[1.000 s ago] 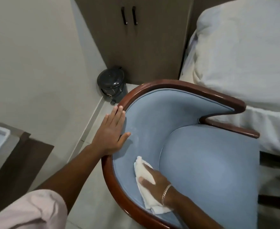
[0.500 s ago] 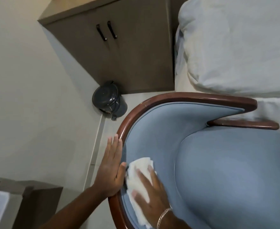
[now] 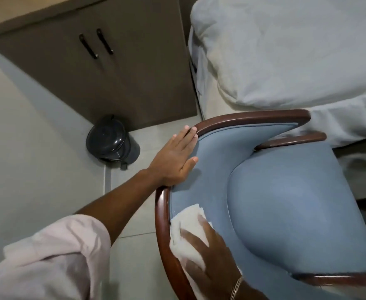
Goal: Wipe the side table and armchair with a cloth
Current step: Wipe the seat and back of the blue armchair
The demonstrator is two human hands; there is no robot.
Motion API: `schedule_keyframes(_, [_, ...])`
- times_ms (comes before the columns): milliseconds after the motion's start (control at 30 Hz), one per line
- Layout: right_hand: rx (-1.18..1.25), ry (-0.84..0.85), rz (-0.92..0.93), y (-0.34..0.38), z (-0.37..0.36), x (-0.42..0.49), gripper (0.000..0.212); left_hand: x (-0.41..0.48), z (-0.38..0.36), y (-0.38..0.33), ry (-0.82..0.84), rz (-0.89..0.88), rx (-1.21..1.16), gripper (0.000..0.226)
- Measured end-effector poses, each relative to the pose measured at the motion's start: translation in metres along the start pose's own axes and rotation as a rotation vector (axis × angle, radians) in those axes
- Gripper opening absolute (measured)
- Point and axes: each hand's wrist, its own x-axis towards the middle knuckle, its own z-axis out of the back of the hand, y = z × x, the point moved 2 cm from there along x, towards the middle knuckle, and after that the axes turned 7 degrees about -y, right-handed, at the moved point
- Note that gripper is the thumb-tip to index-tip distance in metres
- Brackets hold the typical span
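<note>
A blue upholstered armchair [image 3: 286, 202] with a curved dark wooden rim fills the lower right. My left hand [image 3: 175, 156] lies flat on the rim at the top of the backrest, fingers spread, holding nothing. My right hand [image 3: 208, 254] presses a white cloth [image 3: 188, 239] against the blue inner backrest, close to the wooden rim at the lower left of the chair. A bracelet shows on that wrist. The side table is out of view.
A small black pedal bin [image 3: 110, 141] stands on the tiled floor beside the chair, against a brown two-door cabinet [image 3: 123, 68]. A bed with white linen [image 3: 296, 50] sits right behind the armchair. A pale wall [image 3: 22, 126] runs along the left.
My right hand has slid the cloth down the inner backrest, away from my left hand. My left hand has shifted further along the rim toward the top of the backrest. The camera view moved too.
</note>
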Motion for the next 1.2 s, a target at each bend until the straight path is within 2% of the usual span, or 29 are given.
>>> schedule_keyframes(67, [-0.052, -0.02, -0.061, 0.006, 0.0, 0.008, 0.063, 0.01, 0.001, 0.003, 0.014, -0.029, -0.013, 0.074])
schedule_keyframes(200, [-0.029, -0.167, -0.152, 0.03, 0.008, 0.073, 0.06, 0.013, 0.001, 0.005, -0.004, -0.022, -0.054, 0.072])
schedule_keyframes(267, [-0.017, -0.159, -0.1, 0.025, 0.009, 0.068, 0.057, 0.012, 0.001, 0.004, -0.005, -0.013, -0.064, 0.07])
schedule_keyframes(367, [-0.036, -0.154, 0.076, 0.008, 0.011, 0.011, 0.052, 0.012, 0.001, 0.003, -0.012, -0.022, -0.024, 0.068])
schedule_keyframes(433, [-0.027, -0.157, 0.09, -0.007, 0.007, -0.013, 0.05, 0.012, -0.001, 0.003, -0.014, -0.025, 0.027, 0.068])
schedule_keyframes(500, [-0.072, -0.171, 0.033, -0.014, 0.002, -0.012, 0.055, 0.014, -0.003, 0.003, -0.019, -0.038, 0.074, 0.068])
schedule_keyframes(567, [0.004, -0.142, -0.02, -0.012, -0.002, 0.003, 0.058, 0.014, -0.004, 0.004, -0.02, -0.035, 0.112, 0.067])
schedule_keyframes(667, [0.305, -0.4, -0.127, -0.017, -0.008, 0.055, 0.055, 0.015, -0.004, 0.003, -0.038, -0.022, 0.12, 0.066])
schedule_keyframes(733, [0.511, -0.54, -0.343, -0.042, -0.005, 0.109, 0.056, 0.015, -0.005, 0.004, -0.066, -0.012, 0.116, 0.065])
schedule_keyframes(800, [0.553, -0.627, -0.511, -0.088, -0.001, 0.149, 0.056, 0.014, -0.007, 0.005, -0.099, 0.022, 0.112, 0.064])
schedule_keyframes(867, [0.543, -0.564, -0.543, -0.139, -0.008, 0.152, 0.05, 0.014, -0.01, 0.008, -0.121, 0.038, 0.107, 0.064])
schedule_keyframes(900, [0.533, -0.46, -0.578, -0.16, -0.012, 0.14, 0.048, 0.014, -0.011, 0.008, -0.126, 0.04, 0.115, 0.064])
schedule_keyframes(967, [0.376, -0.162, -0.641, -0.184, -0.022, 0.101, 0.055, 0.014, -0.012, 0.008, -0.137, 0.068, 0.139, 0.064])
schedule_keyframes(1000, [0.324, -0.042, -0.617, -0.185, -0.024, 0.082, 0.059, 0.014, -0.012, 0.008, -0.157, 0.11, 0.129, 0.063])
schedule_keyframes(1067, [0.374, 0.099, -0.429, -0.16, -0.015, 0.053, 0.058, 0.009, -0.009, -0.001, -0.245, 0.26, 0.017, 0.062])
schedule_keyframes(1133, [0.46, 0.13, -0.271, -0.112, 0.007, 0.033, 0.055, -0.005, -0.005, -0.021, -0.371, 0.436, -0.2, 0.063])
schedule_keyframes(1200, [0.642, 0.091, -0.294, -0.063, 0.029, 0.022, 0.061, -0.034, -0.003, -0.048, -0.491, 0.614, -0.487, 0.067])
